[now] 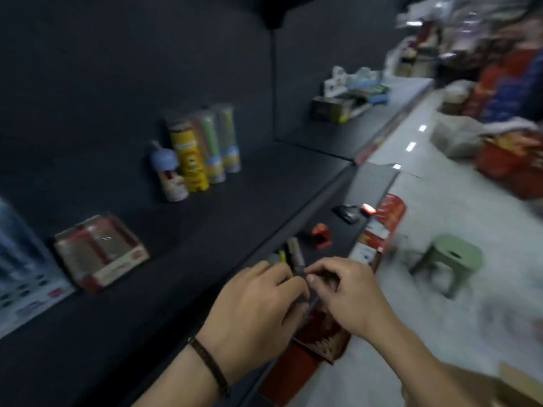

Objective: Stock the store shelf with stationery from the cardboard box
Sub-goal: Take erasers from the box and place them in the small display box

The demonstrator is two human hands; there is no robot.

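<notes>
Both hands meet at the front edge of the dark shelf (205,230). The left hand (258,304) and right hand (349,292) are curled closed around a small bundle of pens (295,255), whose ends poke up between the fingers. The pens look light, stiff and smooth, so they could slip or fan apart; gripping the bundle around its middle seems safest.

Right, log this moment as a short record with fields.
setting: dark store shelf, white floor
left hand: closed on a bundle of pens
right hand: pinching the same pens
on shelf: four upright tubes; flat wrapped pack
lower shelf: small red item
floor: green stool
image: blurred
</notes>
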